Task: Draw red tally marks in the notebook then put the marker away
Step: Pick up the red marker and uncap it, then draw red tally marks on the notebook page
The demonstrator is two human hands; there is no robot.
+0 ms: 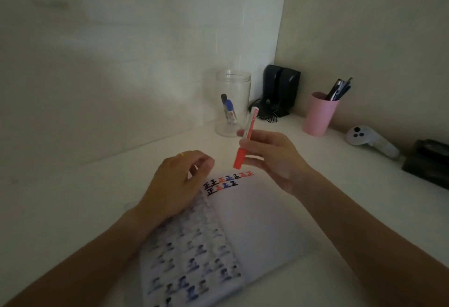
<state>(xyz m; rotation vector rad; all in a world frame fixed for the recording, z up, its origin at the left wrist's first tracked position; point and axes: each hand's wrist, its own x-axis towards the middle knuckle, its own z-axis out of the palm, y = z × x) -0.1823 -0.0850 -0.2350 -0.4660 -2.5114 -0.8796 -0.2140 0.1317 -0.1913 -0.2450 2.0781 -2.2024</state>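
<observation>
An open notebook point(255, 221) lies on the white desk, with two rows of black, red and blue tally marks point(227, 181) at the top of its right page. My right hand point(272, 158) holds a red marker point(245, 138) above those marks, red cap end pointing down, white barrel tilted up and away. My left hand point(175, 183) rests on the notebook's left page with its fingers curled and nothing in it. A clear jar point(232, 102) behind the marker holds a blue and a black marker.
A pink cup point(319, 115) with pens stands at the back right. Dark speakers point(279, 90) sit in the corner with cables. A white controller point(371, 140) and a black object point(427, 161) lie along the right wall.
</observation>
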